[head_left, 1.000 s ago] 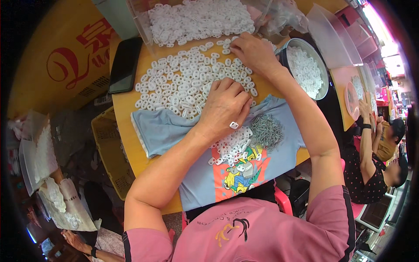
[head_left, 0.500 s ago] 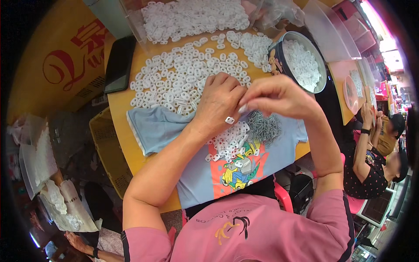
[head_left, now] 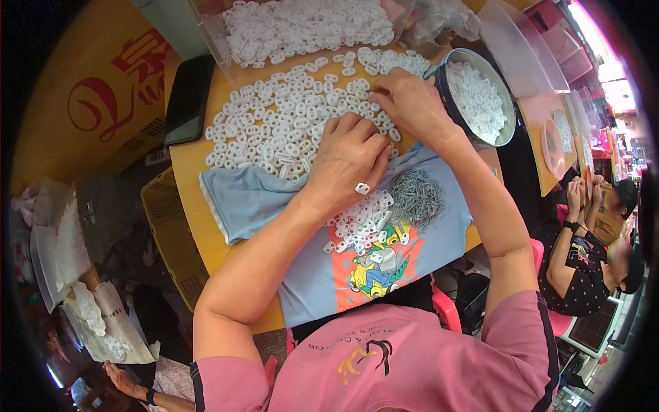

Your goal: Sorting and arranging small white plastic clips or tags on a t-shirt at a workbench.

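My left hand (head_left: pixel 347 161) is curled closed over the near edge of a spread of white oval two-hole plastic pieces (head_left: pixel 274 113). Its fingertips are hidden under it, so what they hold cannot be seen. A small white two-hole block (head_left: pixel 362 187) shows right beside its thumb side. My right hand (head_left: pixel 412 103) reaches to the right part of the spread, thumb and forefinger a little apart at the pieces. Nearer me, a heap of small white blocks (head_left: pixel 360 223) and a pile of grey screws (head_left: pixel 417 198) lie on a light blue printed cloth (head_left: pixel 309 288).
A clear bin (head_left: pixel 211 38) of white pieces stands at the back. A round tin (head_left: pixel 509 127) filled with white pieces is right of my right hand. A dark phone-like slab (head_left: pixel 187 99) lies at the left table edge. Another person (head_left: pixel 583 254) sits at far right.
My right hand has moved from beside my left hand, where a white piece was at its fingertips, forward to the oval pieces. My left hand has stayed almost in place.
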A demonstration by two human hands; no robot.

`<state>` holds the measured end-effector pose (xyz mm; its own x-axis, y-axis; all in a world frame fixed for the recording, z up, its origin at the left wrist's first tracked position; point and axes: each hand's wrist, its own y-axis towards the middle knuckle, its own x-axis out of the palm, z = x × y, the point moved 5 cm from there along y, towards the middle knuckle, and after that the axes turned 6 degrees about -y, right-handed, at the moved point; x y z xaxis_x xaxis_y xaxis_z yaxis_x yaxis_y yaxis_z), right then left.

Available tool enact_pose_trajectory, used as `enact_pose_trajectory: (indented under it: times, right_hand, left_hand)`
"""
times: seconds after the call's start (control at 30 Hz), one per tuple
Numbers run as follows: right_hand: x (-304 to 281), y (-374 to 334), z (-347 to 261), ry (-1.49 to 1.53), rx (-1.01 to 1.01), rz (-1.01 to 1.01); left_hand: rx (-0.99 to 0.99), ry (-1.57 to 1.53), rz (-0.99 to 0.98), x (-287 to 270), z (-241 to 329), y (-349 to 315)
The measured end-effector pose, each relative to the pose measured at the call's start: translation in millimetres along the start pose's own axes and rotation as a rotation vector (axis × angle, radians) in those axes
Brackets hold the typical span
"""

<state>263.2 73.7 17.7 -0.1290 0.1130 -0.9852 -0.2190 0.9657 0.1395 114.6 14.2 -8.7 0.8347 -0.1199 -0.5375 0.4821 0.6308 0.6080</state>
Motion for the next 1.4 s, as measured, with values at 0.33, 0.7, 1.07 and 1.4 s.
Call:
enact_pose_trajectory:
  times: [0.33,0.7,1.07,1.4]
  right_hand:
    - [-29.8,-14.7,8.6,0.678,0.058,-0.123]
    - [-20.5,-3.0,-7.4,0.466,-0.022,0.046]
    - [7.1,11.3,6.1,0.07,0.106,0.011]
    - [8.5,39.6,-7.3,-0.069,-0.024,0.027]
  left_hand:
    - [0.007,-0.014,0.008,-0.7,1.6,1.2]
    - [0.009,0.015,-0.007,-1.2,2.2,0.3]
    - [0.006,-0.003,0.003,-2.7,0.1,-0.5]
    - [0.009,-0.003,-0.009,-0.6,0.2,-0.2]
